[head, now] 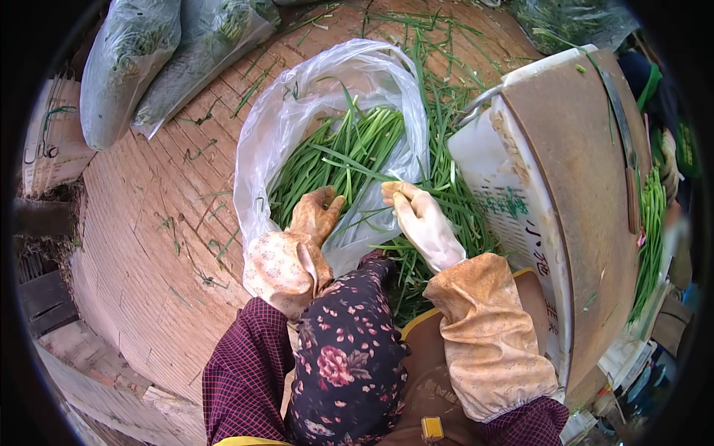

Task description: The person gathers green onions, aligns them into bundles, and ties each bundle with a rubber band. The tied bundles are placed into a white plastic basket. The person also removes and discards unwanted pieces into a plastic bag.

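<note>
A clear plastic bag (254,150) lies with its mouth wide before me, a thick bundle of Chinese chives (357,136) inside it. My left hand (318,214), in a stained glove, rests at the near end of the chives. Its thumb and forefinger are slightly apart, and its other fingers are hidden. Over the bag's right side hovers my right hand (427,223), in a pale glove with thumb and fingers bent close together. Thin leaves pass by its fingertips; whether it pinches one is unclear. Loose chives (446,161) lie heaped right of the bag.
Filled plastic bags (131,72) lie at the upper left. On the right, a brown board (585,167) tops a white box (502,161). A knife (619,117) and a chive bundle (651,240) lie on it. Another person's gloved hand (669,161) is beyond.
</note>
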Motion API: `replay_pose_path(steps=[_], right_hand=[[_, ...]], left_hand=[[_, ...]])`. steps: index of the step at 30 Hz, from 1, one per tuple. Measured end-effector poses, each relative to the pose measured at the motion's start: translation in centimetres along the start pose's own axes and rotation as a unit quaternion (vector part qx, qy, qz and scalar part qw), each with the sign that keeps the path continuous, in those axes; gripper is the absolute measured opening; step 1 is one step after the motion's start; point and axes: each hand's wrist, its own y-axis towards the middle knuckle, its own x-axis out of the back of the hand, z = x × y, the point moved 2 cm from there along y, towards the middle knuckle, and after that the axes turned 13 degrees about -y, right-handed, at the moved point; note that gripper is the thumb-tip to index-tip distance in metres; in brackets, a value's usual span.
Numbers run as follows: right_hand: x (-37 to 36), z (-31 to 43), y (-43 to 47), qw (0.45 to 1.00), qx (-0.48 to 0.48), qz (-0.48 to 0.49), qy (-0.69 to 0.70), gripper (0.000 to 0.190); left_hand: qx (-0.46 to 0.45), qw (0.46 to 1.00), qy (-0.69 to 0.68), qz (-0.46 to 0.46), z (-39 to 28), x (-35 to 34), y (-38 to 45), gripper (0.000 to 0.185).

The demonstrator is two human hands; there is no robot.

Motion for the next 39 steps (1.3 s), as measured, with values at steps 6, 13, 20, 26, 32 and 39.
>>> replay_pose_path(steps=[6,13,20,26,32,39], right_hand=[[-0.4,0.7,5.6,0.924,0.237,-0.189,-0.233,0.029],[-1.0,-5.3,8.9,0.932,0.096,0.042,-0.346,0.028],[0.5,-5.0,7.9,0.941,0.104,0.024,-0.321,0.03],[1.4,-1.9,10.4,0.991,-0.063,-0.054,-0.105,0.032],[1.7,-7.8,13.5,0.989,-0.035,-0.134,-0.049,0.054],[3.5,-12.4,16.1,0.984,-0.076,-0.119,-0.104,0.064]], left_hand=[[0.046,0.977,0.206,0.01,-0.9,-4.0,5.5,0.06],[-0.002,0.985,-0.071,-0.154,5.5,-3.0,3.5,0.037],[-0.186,0.925,-0.301,-0.139,-4.0,0.1,3.3,0.032],[-0.211,0.967,0.07,-0.124,-4.4,-2.9,15.0,0.038],[-0.111,0.993,0.041,-0.004,-3.4,-8.0,17.2,0.096],[-0.171,0.953,0.194,0.159,-5.0,-10.2,16.9,0.11]])
